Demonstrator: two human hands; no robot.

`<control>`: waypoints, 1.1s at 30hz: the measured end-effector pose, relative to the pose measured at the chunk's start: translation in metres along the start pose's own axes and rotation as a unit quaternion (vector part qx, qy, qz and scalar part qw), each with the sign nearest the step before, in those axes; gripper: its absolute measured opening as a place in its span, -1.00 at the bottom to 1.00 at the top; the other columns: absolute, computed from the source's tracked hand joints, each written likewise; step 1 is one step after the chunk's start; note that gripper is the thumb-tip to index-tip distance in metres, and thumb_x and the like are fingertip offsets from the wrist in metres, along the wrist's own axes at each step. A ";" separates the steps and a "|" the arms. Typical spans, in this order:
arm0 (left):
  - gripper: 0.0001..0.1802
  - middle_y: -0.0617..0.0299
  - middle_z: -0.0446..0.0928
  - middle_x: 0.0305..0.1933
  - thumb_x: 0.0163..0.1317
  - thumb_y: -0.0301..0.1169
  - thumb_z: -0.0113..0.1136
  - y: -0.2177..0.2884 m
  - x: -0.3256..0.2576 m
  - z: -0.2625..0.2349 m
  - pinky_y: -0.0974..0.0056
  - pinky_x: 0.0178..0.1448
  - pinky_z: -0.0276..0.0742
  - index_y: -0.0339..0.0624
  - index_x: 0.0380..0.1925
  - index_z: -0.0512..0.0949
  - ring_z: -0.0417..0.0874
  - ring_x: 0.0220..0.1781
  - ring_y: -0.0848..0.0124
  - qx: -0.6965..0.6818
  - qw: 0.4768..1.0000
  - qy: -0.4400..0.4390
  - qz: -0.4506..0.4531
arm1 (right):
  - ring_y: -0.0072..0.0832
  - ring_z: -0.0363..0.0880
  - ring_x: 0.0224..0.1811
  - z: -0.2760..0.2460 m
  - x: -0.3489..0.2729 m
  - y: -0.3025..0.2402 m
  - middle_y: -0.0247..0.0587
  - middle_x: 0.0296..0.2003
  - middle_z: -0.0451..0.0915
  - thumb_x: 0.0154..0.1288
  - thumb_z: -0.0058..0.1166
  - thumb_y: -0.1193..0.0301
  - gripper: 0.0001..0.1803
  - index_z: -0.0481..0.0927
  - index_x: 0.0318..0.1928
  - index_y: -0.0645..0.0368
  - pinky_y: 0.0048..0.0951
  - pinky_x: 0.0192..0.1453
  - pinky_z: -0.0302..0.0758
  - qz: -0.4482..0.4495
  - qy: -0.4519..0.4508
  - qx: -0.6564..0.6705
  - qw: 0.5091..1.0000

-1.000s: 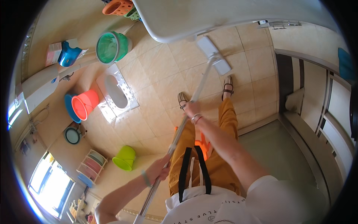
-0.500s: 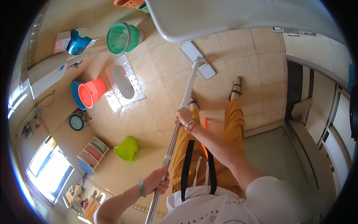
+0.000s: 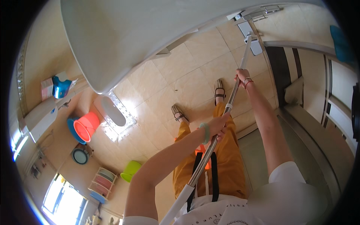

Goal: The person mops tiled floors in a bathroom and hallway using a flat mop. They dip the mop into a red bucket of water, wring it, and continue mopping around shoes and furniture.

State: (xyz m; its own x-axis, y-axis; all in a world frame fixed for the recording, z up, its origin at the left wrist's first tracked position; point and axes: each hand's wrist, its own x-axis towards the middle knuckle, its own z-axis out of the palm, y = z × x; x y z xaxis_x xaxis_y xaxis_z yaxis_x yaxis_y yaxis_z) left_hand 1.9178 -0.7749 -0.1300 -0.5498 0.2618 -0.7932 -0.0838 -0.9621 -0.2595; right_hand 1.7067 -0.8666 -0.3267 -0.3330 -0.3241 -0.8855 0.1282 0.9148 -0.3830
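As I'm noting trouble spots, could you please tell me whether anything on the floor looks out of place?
Yes: a small dark speck ahead of the left shoe, away from the mop head. It stands out against the pale tiles, but is too small to identify.

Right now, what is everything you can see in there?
Tiled floor: one, beige, middle
Flat mop: one, white and silver, head at upper right
Probable washbasin: one, whitish, top
Squat toilet: one, white, left
First bucket: one, coral, left
Basin: one, blue, behind first bucket
Second bucket: one, lime green, lower left
Tiered rack: one, white, lower left
Window: one, bright white, lower left
Sandals: two, brown, worn, middle
Trousers: one pair, mustard, lower middle
T-shirt: one, white, bottom
Left hand: one, bare, gripping mop, centre
Right hand: one, bare, gripping mop, upper right
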 end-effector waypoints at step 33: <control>-0.47 0.40 0.02 -0.78 0.16 0.25 -0.26 -0.135 -0.053 -0.011 0.41 -0.73 -0.02 0.02 -0.55 0.24 0.02 -0.81 0.58 -0.002 0.991 0.093 -0.098 | -0.12 0.57 -0.64 0.057 -0.067 0.170 0.20 -0.57 0.52 0.08 -0.06 0.49 -0.79 0.40 -0.46 0.49 -0.31 -0.66 0.51 -0.102 -0.072 -0.081 0.989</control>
State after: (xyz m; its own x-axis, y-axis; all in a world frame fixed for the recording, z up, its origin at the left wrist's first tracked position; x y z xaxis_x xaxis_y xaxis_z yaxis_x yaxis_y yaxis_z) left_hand 1.9676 -0.6585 -0.0591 -0.3613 0.4539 -0.8145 -0.1699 -0.8910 -0.4211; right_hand 1.8036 -0.7032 -0.3474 -0.1980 -0.5261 -0.8271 -0.0822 0.8497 -0.5208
